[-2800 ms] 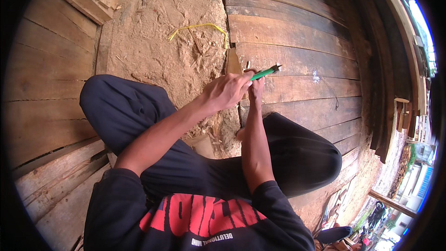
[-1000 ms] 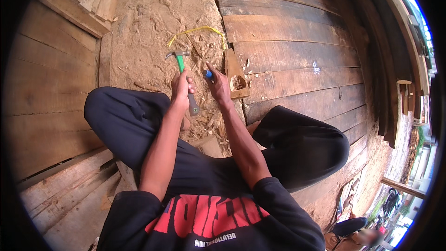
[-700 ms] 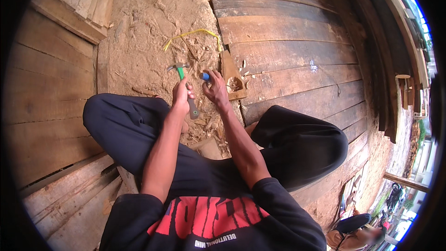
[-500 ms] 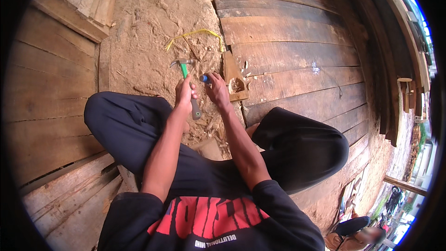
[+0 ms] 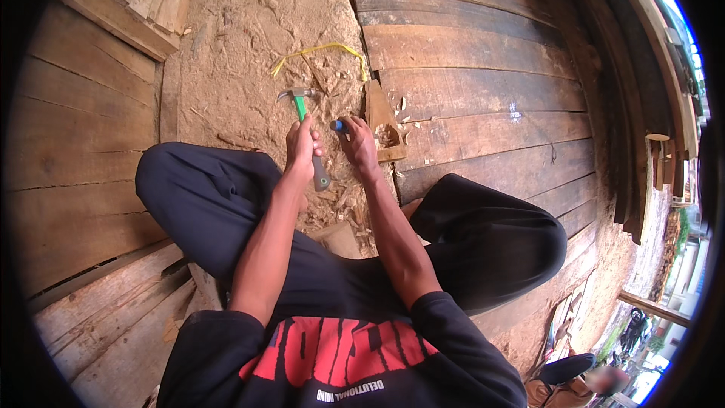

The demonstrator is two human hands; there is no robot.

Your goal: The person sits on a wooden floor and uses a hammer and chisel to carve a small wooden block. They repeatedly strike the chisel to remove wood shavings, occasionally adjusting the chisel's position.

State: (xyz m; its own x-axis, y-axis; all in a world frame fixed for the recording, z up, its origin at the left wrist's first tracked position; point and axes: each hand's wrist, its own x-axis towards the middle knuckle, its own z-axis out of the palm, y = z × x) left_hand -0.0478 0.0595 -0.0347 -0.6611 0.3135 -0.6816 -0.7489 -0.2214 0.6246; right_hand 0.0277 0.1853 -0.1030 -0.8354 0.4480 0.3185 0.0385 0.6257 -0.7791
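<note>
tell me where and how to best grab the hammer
Probably take the hammer by its dark lower handle, coming from the near side and wrapping around it. The handle is slim, and its butt end juts out on the near side of the left hand, while the clawed metal head sits at the far end.

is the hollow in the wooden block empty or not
Not empty: pale wood chips show inside the hollowed wooden block; how deep they lie, I cannot tell.

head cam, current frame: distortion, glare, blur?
Head view: fisheye bends the dark timbers along the right rim; right-edge daylight looks blown out; claw hammer, left hand and right hand read fairly sharp; another person's head, lower right, is blurred.
</note>
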